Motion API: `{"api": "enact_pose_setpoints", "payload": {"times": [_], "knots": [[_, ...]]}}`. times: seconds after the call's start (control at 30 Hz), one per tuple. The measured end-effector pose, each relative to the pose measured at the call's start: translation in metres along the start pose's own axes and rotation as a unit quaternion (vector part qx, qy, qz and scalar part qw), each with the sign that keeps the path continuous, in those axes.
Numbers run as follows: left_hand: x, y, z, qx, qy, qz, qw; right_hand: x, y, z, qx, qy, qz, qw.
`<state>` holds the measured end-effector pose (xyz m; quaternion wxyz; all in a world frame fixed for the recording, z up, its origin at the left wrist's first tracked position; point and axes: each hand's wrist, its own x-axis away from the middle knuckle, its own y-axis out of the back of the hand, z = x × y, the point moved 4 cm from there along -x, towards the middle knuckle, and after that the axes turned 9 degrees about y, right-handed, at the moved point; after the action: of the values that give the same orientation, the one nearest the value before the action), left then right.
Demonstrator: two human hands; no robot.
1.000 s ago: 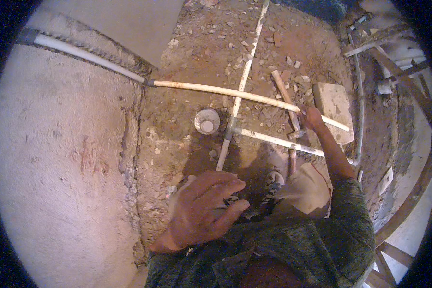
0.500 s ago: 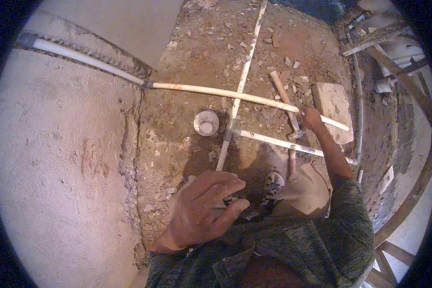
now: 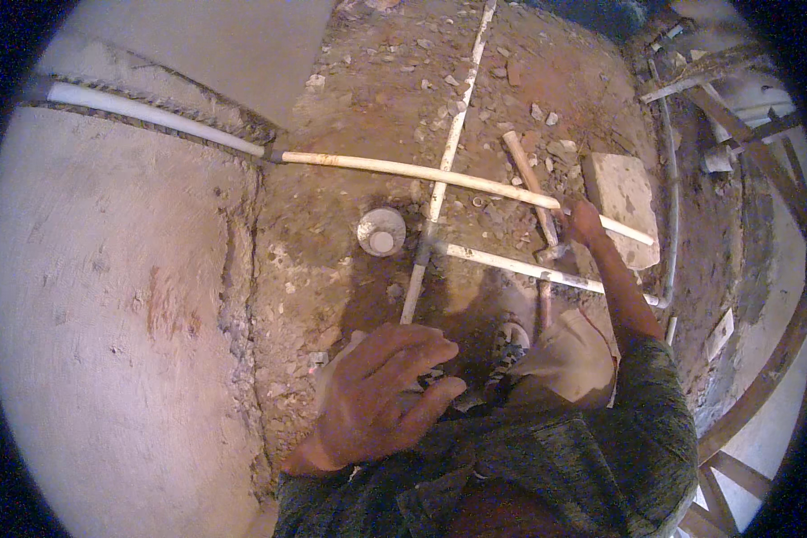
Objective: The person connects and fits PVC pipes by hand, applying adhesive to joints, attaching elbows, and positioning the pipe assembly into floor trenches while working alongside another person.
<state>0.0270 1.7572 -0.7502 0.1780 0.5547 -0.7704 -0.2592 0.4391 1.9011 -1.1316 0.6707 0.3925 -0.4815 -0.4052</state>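
Observation:
My right hand [image 3: 585,222] is closed around a long cream plastic pipe [image 3: 403,170], a short way from its right end. The pipe's left end meets a grey coupling [image 3: 274,154] near the wall's corner. It passes over a second white pipe [image 3: 458,121] running away along the dirt floor. My left hand [image 3: 387,394] is raised close in front of my body, fingers apart and curved, with nothing in it. Below the crossing, a grey fitting [image 3: 429,235] joins the floor pipe to a white branch pipe [image 3: 511,261] running right.
A hammer [image 3: 531,179] lies partly under the held pipe. Beyond my right hand is a pale stone block [image 3: 620,184]. A small round container [image 3: 381,232] stands left of the fitting. The plastered wall [image 3: 108,269] bounds the left; wooden beams [image 3: 762,377] stand at right. Rubble covers the floor.
The view has shifted very slightly. My right hand keeps its grip on the pipe, and my left hand stays raised with fingers apart.

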Motion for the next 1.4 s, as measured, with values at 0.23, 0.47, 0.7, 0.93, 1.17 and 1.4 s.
{"api": "enact_pose_setpoints", "payload": {"times": [0.23,0.47,0.7,0.93,1.17,1.4], "knots": [[-0.001,-0.011,0.018,-0.024,0.048,0.002,0.999,0.004,0.034,0.052,-0.076,0.033,0.02,0.996],[-0.047,-0.043,0.066,0.005,0.205,-0.092,0.974,0.06,0.118,0.085,-0.102,0.047,-0.066,0.992],[0.021,-0.081,0.071,-0.162,0.12,0.069,0.977,0.185,0.146,0.024,-0.016,-0.014,0.032,0.999],[0.147,0.013,-0.035,-0.224,0.197,0.343,0.891,0.391,0.283,0.135,-0.245,-0.128,0.122,0.953],[0.114,0.092,-0.089,-0.293,0.125,0.383,0.867,0.541,0.331,0.181,-0.288,-0.232,0.102,0.924],[0.004,0.131,-0.101,-0.349,-0.011,0.288,0.892,0.584,0.426,0.222,-0.229,-0.311,-0.019,0.922]]}}
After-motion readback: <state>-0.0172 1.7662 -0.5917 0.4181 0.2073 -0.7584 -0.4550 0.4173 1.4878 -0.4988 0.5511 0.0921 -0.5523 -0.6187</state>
